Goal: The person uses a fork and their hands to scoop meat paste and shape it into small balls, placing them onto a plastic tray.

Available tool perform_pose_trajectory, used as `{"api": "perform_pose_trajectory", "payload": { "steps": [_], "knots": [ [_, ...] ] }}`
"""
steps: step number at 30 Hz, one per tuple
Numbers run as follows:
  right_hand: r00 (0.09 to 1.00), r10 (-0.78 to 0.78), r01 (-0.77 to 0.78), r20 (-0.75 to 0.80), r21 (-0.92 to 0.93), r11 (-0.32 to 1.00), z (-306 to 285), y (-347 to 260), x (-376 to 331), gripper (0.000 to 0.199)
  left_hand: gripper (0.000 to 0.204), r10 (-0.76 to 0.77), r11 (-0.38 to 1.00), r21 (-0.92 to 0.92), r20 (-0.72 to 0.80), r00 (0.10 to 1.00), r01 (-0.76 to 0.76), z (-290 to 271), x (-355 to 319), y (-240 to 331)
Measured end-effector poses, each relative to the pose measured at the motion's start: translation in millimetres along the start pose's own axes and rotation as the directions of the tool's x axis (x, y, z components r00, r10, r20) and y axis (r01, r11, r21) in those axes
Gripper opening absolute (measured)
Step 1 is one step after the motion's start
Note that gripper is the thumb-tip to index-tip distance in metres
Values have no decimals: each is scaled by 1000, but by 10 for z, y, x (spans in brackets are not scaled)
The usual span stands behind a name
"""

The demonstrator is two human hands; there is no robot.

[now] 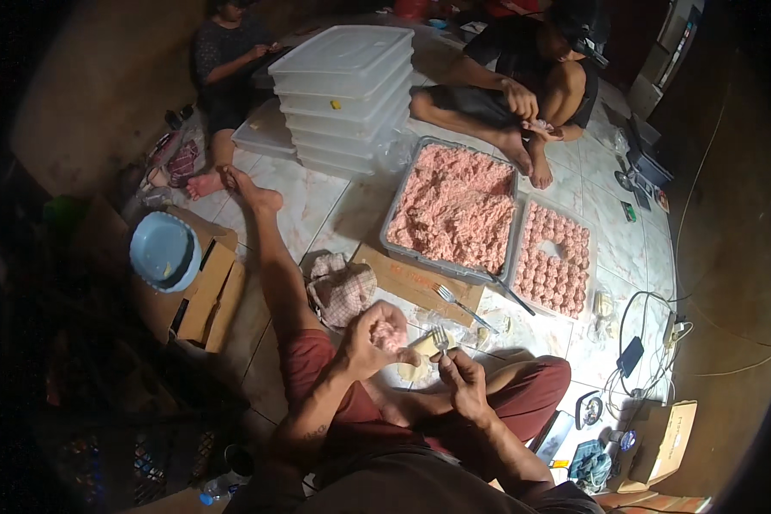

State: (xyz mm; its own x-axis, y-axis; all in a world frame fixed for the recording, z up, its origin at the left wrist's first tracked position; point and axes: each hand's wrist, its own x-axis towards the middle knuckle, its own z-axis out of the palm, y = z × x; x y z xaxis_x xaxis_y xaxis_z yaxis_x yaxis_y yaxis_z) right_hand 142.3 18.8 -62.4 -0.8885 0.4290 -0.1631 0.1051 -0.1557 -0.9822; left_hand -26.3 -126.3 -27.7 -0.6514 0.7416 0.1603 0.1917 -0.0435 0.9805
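In front of my lap, my left hand (360,349) is cupped around a dumpling with pink filling (389,335), its fingers curled about it. My right hand (464,385) grips a fork (439,340), tines up, just to the right of the dumpling and apart from it. Pale yellow dough wrappers (414,373) lie below and between my hands. Farther off stands a grey tub (441,268) heaped with pink minced filling (454,206). Beside it on the right, a clear tray (553,249) holds rows of pink-topped dumplings (557,293), with a gap in the middle.
Cardboard (394,276) lies before the tub, with a second fork (461,306) and a dark-handled utensil (516,296). A checked cloth (341,291) is left of it. Clear lidded boxes (343,103) stand stacked behind. A blue basin (164,251), cables (651,334) and two seated people flank the area.
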Motion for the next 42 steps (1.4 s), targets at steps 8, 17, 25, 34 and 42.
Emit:
{"api": "perform_pose_trajectory", "payload": {
  "steps": [8,17,25,34,42],
  "knots": [
    [892,-448,438,64,-377,816,294,103,79,16,39,63,960,275,-31,998,-52,333,59,18],
    [911,-354,404,212,-639,655,20,-653,145,26,48,-187,916,378,101,977,136,33,13,-144],
    [892,-431,312,136,-876,367,-682,-932,941,14,42,-117,895,-429,40,992,122,-244,-219,-390],
    [830,-483,63,278,-908,-414,-1502,-857,2254,13,37,-171,962,219,18,985,163,-172,-232,-644],
    [872,-394,147,289,-924,-353,-1487,-690,2279,8,38,-156,985,88,127,980,146,-332,-277,-521]
  ]
}}
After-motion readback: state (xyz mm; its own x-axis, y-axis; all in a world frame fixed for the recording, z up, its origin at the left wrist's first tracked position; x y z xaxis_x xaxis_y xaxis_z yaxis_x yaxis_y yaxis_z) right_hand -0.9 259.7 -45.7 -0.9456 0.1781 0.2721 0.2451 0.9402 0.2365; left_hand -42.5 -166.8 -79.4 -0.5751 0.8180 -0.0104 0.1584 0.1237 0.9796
